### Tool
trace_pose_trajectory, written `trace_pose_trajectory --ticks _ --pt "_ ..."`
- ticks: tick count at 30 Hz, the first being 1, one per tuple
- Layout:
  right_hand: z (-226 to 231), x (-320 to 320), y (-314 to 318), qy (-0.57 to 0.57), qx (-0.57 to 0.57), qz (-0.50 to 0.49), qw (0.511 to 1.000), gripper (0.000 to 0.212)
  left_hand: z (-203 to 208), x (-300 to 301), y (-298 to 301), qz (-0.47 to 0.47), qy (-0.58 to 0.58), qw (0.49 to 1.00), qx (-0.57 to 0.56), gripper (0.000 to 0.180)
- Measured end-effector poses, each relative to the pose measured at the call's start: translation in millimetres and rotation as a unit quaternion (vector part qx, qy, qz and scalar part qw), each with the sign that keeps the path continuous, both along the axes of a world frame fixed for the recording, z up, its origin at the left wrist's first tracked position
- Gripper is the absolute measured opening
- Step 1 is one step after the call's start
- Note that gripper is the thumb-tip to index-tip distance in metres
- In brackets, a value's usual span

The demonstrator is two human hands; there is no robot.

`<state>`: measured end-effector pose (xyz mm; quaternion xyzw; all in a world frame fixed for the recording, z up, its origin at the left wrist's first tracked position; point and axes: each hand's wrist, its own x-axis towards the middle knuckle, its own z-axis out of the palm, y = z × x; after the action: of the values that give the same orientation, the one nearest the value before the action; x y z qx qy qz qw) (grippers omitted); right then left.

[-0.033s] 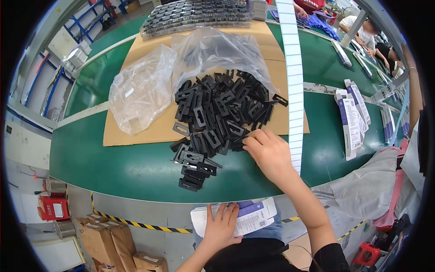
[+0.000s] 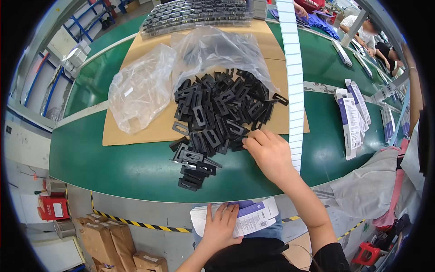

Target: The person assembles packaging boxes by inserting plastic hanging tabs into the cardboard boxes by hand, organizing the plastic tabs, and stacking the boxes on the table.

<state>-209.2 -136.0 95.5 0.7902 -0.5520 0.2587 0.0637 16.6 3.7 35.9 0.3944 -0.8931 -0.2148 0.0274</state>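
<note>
A heap of black plastic hanger pieces (image 2: 222,109) lies on a brown cardboard sheet (image 2: 136,131) on the green belt (image 2: 113,165). A few pieces have spilled off the sheet toward me (image 2: 192,170). My right hand (image 2: 269,154) is at the heap's near right edge, its fingertips curled on one black piece (image 2: 240,143). My left hand (image 2: 222,229) lies flat, fingers apart, on a stack of white and purple flat packets (image 2: 253,215) held against my lap.
Two crumpled clear plastic bags (image 2: 140,88) sit on the cardboard's left and back. A white label strip (image 2: 294,90) runs down the belt on the right. Printed packets (image 2: 351,115) lie further right. Trays of dark parts (image 2: 195,13) are at the back. Other people work at the far right.
</note>
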Motion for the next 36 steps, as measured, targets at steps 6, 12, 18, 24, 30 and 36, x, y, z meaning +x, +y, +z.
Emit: trace_pose_trajectory --ticks 6,12,18,24,30,36 --pt "39 3 37 -0.052 0.0 0.001 0.999 0.018 29 4 5 0.046 0.123 0.991 -0.001 0.103" --pt "64 -5 105 -0.23 0.195 -0.044 0.952 0.031 31 12 6 0.074 0.118 0.99 0.012 0.106" --pt "25 -22 166 -0.298 0.383 -0.017 0.874 0.022 23 16 5 0.081 0.128 0.988 0.027 0.092" --pt "-15 -24 185 -0.379 0.406 -0.068 0.829 0.016 12 24 9 0.049 0.165 0.985 0.021 0.07" --pt "-26 -18 187 -0.596 0.54 -0.143 0.577 0.007 27 25 -1 0.043 0.155 0.984 0.078 0.066" --pt "-20 -15 194 -0.57 0.517 -0.144 0.622 0.009 36 26 -2 0.07 0.135 0.984 0.09 0.07"
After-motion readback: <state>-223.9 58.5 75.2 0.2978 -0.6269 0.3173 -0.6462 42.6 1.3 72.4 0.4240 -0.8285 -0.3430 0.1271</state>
